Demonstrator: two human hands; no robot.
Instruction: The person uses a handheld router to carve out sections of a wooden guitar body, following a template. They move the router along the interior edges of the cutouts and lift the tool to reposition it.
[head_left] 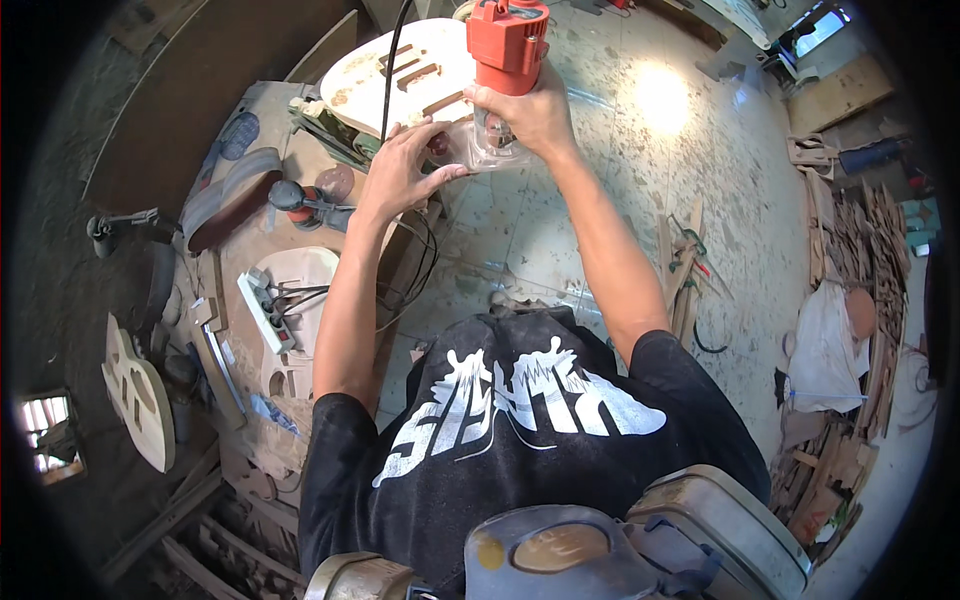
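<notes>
So on the far left there's a pale guitar-shaped body (140, 395) standing on edge beside the cluttered bench (272, 236). On the bench, a white power strip (265, 312) lies over another pale body (312, 268), with black leads plugged in, and a sander (297, 203) sits just past it.

Next is the left hand (408, 168): thumb and fingers spread around the left side of a clear base (490, 155). Can't tell if it's actually gripping the base or just steadying it.

Just beyond that hand lies the slotted pale body (362, 75), flat at the far end of the bench. Its slots step from upper left down to lower right, but the router hides its right side, so its full long axis is hard to call. It's ahead of the left hand and off to the left of the right one, so the left hand is nearer.

The red router (505, 55) is at that body's right side, long axis running away from the person, motor end farther out, clear base closer in. Can't tell if the base touches the wood. The right hand (530, 112) has it wrapped firmly below the red housing.

Far right, just a stack of scrap wood (880, 270).
</notes>
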